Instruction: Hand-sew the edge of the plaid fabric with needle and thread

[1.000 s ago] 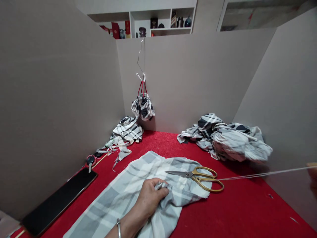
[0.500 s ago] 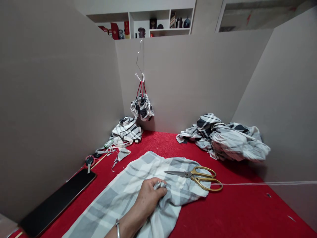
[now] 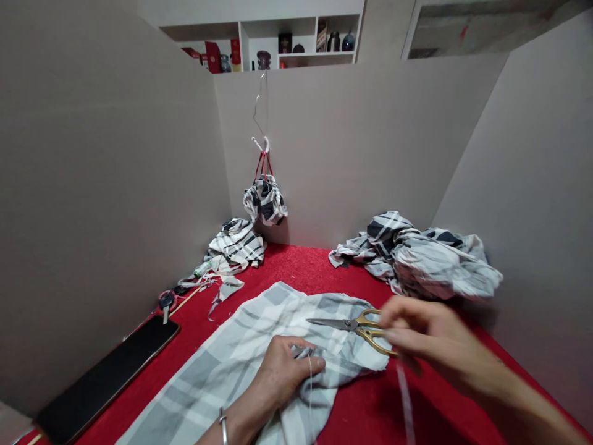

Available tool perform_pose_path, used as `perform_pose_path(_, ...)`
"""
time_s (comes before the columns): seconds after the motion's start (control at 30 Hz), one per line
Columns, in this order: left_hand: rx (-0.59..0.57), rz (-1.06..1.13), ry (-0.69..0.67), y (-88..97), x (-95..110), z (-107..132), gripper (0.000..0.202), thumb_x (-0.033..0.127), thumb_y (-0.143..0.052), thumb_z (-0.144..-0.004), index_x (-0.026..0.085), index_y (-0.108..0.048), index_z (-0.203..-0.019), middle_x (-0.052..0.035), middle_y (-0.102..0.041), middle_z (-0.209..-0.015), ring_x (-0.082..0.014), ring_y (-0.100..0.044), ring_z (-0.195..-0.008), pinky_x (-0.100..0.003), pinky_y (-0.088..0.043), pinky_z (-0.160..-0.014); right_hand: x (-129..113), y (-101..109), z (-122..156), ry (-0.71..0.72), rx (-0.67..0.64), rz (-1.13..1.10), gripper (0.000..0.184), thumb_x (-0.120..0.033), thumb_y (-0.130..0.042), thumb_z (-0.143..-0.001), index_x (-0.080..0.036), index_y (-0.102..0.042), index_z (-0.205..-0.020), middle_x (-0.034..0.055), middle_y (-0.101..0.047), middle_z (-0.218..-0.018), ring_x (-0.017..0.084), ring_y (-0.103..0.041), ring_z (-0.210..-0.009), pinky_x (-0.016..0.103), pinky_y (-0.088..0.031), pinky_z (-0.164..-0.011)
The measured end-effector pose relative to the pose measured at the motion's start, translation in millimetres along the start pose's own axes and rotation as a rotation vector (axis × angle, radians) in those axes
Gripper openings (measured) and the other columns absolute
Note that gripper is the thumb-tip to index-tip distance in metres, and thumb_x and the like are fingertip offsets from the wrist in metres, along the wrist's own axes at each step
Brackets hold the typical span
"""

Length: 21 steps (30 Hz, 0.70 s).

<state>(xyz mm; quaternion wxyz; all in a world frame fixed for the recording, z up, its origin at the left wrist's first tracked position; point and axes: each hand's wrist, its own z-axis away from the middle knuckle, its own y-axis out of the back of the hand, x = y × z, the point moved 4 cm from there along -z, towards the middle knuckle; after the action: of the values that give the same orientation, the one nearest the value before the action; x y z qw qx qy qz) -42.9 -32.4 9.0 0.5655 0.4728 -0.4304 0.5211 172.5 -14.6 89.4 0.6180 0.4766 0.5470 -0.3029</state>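
Note:
Grey-and-white plaid cloth (image 3: 222, 371) lies spread on the red table cover. My left hand (image 3: 290, 368) is closed, pinching a gathered fold of it between thumb and fingers. A pale thread (image 3: 311, 383) passes down from that fold. Gold-handled scissors (image 3: 349, 324) rest on the cloth, blades pointing left. My right hand (image 3: 417, 330), smeared by motion, is over the scissors' handles with its fingers curled in. A blurred white strand (image 3: 405, 398) hangs beneath it. What its fingertips hold is too blurred to make out, and whether they touch the handles is unclear.
A phone (image 3: 109, 377) with a key (image 3: 165, 315) at its far end lies along the left wall. Cloth scraps (image 3: 236, 244) are heaped back left, a larger plaid pile (image 3: 430, 259) back right. A plaid drawstring bag (image 3: 265, 201) hangs from a hook. Grey partitions surround the table.
My right hand has come into view from the right and is now over the scissors' handles. The thread once stretched out rightward now hangs slack. My left hand keeps its pinch on the cloth.

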Motion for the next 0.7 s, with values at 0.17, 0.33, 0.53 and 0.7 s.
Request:
perform_pose_path(0.17, 0.016, 0.04, 0.009, 3.6, -1.9, -0.9, 0.023, 0.027, -0.073, -0.051, 0.01, -0.071, -0.067, 0.0005, -0.059, -0.054, -0.0124, -0.047, -0.054, -0.023, -0.036, -0.053, 42.7, -47.6, -32.9, -0.149, -0.15, 0.106, 0.024, -0.021, -0.063, -0.066, -0.014, -0.06, -0.089, -0.011, -0.03, -0.047, 0.007, -0.029, -0.042, 0.02, -0.02, -0.041)
perform_pose_path(0.33, -0.009, 0.096, -0.03, 2.7, 0.0, -2.0, 0.028, 0.036, -0.072, -0.057, 0.01, -0.07, -0.069, -0.0012, -0.059, -0.056, -0.0127, -0.047, -0.055, -0.023, -0.036, -0.055, 60.3, -54.8, -29.6, -0.13, -0.225, 0.185, 0.012, -0.013, -0.063, -0.063, -0.014, -0.064, -0.074, -0.0073, -0.039, -0.051, 0.009, -0.033, -0.049, 0.021, -0.018, -0.044)
perform_pose_path(0.53, -0.003, 0.221, 0.004, 5.5, -4.3, -4.1, 0.03, 0.038, -0.075, -0.054, 0.011, -0.065, -0.064, 0.0015, -0.056, -0.051, -0.0104, -0.045, -0.05, -0.021, -0.033, -0.051, 73.5, -48.7, -36.5, -0.149, -0.257, 0.143, 0.017, -0.024, -0.054, -0.071, -0.015, -0.051, -0.057, -0.0056, -0.037, -0.051, 0.009, -0.03, -0.049, 0.021, -0.021, -0.045)
perform_pose_path(0.7, 0.022, 0.256, -0.001, 12.9, -6.7, -5.6, 0.027, 0.035, -0.074, -0.057, 0.012, -0.063, -0.063, 0.0016, -0.057, -0.053, -0.0104, -0.046, -0.051, -0.021, -0.032, -0.052, 82.1, -38.3, -37.5, -0.238, -0.272, 0.15, 0.014, -0.024, -0.056, -0.064, -0.018, -0.047, -0.055, -0.0081, -0.034, -0.044, 0.006, -0.026, -0.038, 0.019, -0.017, -0.037)
